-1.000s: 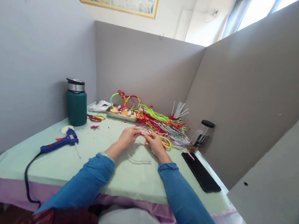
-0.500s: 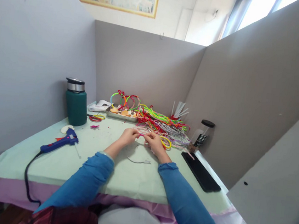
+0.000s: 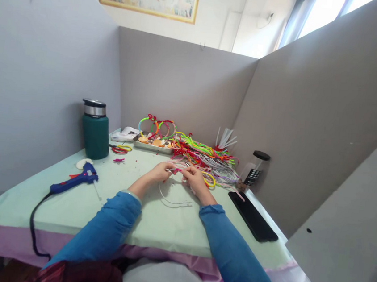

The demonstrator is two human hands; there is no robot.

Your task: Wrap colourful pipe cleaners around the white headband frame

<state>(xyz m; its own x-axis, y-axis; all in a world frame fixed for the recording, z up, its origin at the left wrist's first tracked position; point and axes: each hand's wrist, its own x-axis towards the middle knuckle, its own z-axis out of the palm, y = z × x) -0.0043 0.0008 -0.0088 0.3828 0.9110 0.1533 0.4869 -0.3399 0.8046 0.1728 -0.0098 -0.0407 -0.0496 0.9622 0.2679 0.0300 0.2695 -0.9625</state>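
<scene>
Over the middle of the table, my left hand (image 3: 162, 172) and my right hand (image 3: 193, 179) are close together, fingertips pinched. Between them runs a short magenta pipe cleaner (image 3: 178, 170), gripped at both ends. A thin pale wire or stem (image 3: 172, 202) curves down from below my left hand across the cloth; where its upper end goes is hidden. Beside my right hand lie yellow-handled scissors (image 3: 210, 179), partly covered by the hand. Behind the hands spreads a heap of coloured pipe cleaners (image 3: 203, 154).
Left on the table are a blue glue gun (image 3: 74, 181) with its cord, a green bottle (image 3: 95, 133) and scissors (image 3: 120, 149). A metal tray (image 3: 152, 146) with small pieces stands at the back. A black phone (image 3: 252, 217) and a clear bottle (image 3: 254, 170) are at right. Partitions surround the table.
My left hand has shifted slightly and its fingers have turned around the magenta piece. The pale wire below it now shows more of its curve. My right hand has hardly moved.
</scene>
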